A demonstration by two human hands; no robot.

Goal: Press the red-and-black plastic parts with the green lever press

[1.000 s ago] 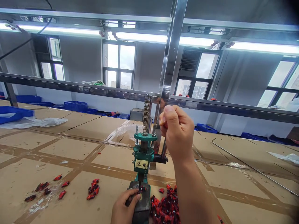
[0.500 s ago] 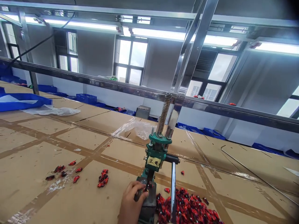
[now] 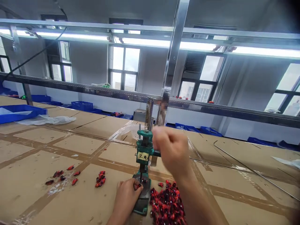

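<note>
A green hand press point(image 3: 143, 145) with a coiled spring on top and a "2#" label stands at the centre. My left hand point(image 3: 126, 194) pinches a small red-and-black part point(image 3: 137, 186) at the press base, beneath its ram. My right hand point(image 3: 172, 147) is raised just right of the press head, blurred, its fingers curled closed; whatever they grip is hidden, and the metal lever is not visible. Right of the base lies a pile of red-and-black parts point(image 3: 165, 203), partly behind my right forearm.
Small groups of parts point(image 3: 100, 179) lie on the cardboard-covered table point(image 3: 77, 204) at left. A blue tray point(image 3: 22, 113) and plastic sheeting are at the far left. A metal post point(image 3: 172, 59) rises behind the press. A thin bent rod point(image 3: 246, 168) lies at right.
My right hand has come up from the bottom edge to beside the press head. The lever that hung down is out of sight. The view has shifted; my left hand remains at the base.
</note>
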